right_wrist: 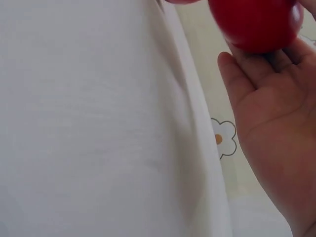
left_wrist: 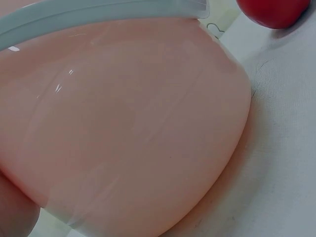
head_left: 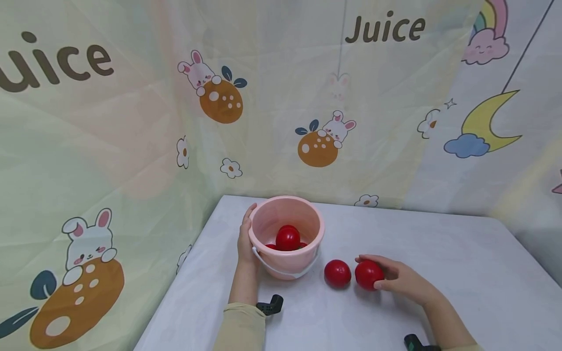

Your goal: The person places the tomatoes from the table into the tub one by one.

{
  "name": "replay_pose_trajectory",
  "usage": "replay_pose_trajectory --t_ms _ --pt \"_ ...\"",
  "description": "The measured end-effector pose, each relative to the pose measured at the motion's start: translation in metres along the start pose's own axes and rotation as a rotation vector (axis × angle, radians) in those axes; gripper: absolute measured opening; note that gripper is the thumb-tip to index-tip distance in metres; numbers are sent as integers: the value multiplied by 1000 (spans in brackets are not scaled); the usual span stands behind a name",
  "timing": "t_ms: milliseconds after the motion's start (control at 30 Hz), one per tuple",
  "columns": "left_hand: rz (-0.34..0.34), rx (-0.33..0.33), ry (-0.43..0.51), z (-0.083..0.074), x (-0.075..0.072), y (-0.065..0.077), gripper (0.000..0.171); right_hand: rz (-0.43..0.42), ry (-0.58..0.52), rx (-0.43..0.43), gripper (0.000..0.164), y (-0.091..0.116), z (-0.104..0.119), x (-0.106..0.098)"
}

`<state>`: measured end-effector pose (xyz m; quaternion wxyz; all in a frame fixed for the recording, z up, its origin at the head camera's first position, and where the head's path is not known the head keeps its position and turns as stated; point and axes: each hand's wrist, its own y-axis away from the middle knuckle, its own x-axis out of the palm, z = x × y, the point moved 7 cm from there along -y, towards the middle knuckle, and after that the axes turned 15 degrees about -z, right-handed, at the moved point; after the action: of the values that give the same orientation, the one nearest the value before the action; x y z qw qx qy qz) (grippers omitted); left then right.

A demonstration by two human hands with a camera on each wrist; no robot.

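A pink bucket (head_left: 287,263) with a white handle stands on the table, a few glossy red balls (head_left: 288,238) inside it. My left hand (head_left: 246,239) rests along the bucket's left side, fingers reaching up to the rim. In the left wrist view the bucket wall (left_wrist: 133,123) fills most of the picture, with part of the hand (left_wrist: 17,212) at the lower left. My right hand (head_left: 397,278) holds another red ball (head_left: 368,275) between thumb and fingers; its palm (right_wrist: 276,118) shows in the right wrist view. Just left of that ball lies a loose red ball (head_left: 337,273).
A white cloth covers the table (head_left: 439,253). Behind and to the left hang printed curtains (head_left: 272,146) with cartoon rabbits. A black wrist device (head_left: 271,305) sits on the left wrist, and a second one (head_left: 417,342) on the right.
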<state>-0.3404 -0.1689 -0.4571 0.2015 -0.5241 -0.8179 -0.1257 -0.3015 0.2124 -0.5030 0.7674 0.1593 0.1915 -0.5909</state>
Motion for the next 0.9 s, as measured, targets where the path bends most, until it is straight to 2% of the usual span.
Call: replay_pose_trajectory --t_ms 367,667,900 --pt "4 -5 -2 0 1 0 41 -6 -11 -38 78 -8 19 -10" --pt "-2 -5 -16 1 -2 -1 41 19 -46 -121 73 -19 46 -26" --pt "5 -1 -23 0 -1 -1 41 36 -79 -233 73 -30 80 -43"
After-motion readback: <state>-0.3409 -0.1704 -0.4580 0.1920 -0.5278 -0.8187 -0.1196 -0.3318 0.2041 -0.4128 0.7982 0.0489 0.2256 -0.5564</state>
